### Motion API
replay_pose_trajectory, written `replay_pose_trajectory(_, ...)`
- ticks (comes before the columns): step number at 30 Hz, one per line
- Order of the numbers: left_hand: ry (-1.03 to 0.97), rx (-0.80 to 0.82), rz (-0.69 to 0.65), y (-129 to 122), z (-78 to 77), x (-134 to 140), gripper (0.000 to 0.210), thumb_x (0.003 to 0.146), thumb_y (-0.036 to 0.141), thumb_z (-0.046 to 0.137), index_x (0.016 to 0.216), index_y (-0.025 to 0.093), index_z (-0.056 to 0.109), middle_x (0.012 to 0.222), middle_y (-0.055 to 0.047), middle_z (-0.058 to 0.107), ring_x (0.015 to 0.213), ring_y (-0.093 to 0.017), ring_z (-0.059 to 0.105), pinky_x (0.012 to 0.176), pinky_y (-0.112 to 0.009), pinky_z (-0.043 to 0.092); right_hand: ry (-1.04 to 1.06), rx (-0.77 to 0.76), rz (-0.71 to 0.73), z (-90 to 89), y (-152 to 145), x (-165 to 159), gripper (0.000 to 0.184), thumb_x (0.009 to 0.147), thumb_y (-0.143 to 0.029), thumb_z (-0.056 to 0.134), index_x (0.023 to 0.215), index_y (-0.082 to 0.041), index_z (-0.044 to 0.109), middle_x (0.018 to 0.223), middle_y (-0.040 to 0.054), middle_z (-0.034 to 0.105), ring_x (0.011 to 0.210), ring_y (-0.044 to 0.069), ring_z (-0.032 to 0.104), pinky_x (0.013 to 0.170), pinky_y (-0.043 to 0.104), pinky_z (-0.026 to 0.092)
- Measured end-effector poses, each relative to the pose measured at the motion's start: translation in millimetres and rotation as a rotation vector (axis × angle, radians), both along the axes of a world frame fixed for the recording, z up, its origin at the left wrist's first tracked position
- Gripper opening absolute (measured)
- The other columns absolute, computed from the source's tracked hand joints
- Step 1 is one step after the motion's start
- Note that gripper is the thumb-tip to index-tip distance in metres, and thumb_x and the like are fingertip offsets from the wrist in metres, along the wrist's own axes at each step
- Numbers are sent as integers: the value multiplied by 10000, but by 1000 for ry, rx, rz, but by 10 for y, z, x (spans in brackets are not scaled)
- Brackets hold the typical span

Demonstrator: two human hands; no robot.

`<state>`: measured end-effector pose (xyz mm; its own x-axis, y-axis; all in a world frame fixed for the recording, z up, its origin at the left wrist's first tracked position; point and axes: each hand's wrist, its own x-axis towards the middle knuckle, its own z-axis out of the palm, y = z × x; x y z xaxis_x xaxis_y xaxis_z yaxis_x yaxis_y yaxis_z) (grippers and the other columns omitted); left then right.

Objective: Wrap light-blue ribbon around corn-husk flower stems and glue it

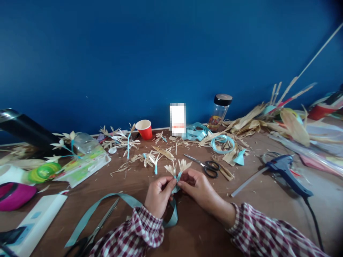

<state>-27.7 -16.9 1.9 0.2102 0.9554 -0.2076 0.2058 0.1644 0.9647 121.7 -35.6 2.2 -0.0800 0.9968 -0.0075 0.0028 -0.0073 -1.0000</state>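
Near the middle of the table, my left hand [160, 195] and my right hand [201, 188] meet with fingertips pinched. Between them stand two small corn husk flowers [183, 165], pale petals up, with blue-wrapped stems. My left fingers press on the stem of the left flower [170, 169]; my right ones grip the stem of the other. A light blue ribbon [103, 200] runs from beneath my hands, loops below them and trails left across the table. The stem ends are partly hidden by my fingers. Scissors [103, 220] lie partly under my left sleeve.
Other scissors [205, 165] lie just beyond my right hand. A blue glue gun [291, 171] rests at right, its cord running forward. Husk scraps, finished flowers [128, 142], a red paper cup [145, 131], ribbon coils [223, 144] and a jar [219, 112] line the back. A power strip [40, 225] lies left.
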Motion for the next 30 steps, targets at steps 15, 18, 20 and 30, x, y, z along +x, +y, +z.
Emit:
replay_pose_trajectory(15,-87,-14,-105,-5,-14,-2,288,748,374,605,872,127,686,630,-2,596,504,-96,472,465,-199,426,71,-52,15,-32,1,2,111,778,-258,596,836,-164,602,708,-5,591,653,127,546,593,229,444)
replay_pose_trajectory(18,-102,-19,-87,-1,-23,7,301,741,375,612,882,117,676,632,-5,592,514,-101,480,458,-201,434,77,-66,13,-28,2,-4,103,780,-251,596,831,-162,591,695,-6,590,635,120,543,575,221,444)
replay_pose_trajectory(20,-109,-20,-70,1,-34,10,313,736,381,618,890,114,672,640,-10,597,524,-105,488,459,-204,441,96,-94,16,-34,3,-6,109,781,-255,598,831,-160,578,696,-4,595,635,119,551,574,219,450)
replay_pose_trajectory(30,-138,-31,-16,-7,-60,8,312,703,387,655,866,124,693,621,-11,610,514,-103,495,449,-196,441,145,-153,23,-43,-1,1,137,767,-263,618,842,-157,575,701,1,616,635,118,580,573,212,475)
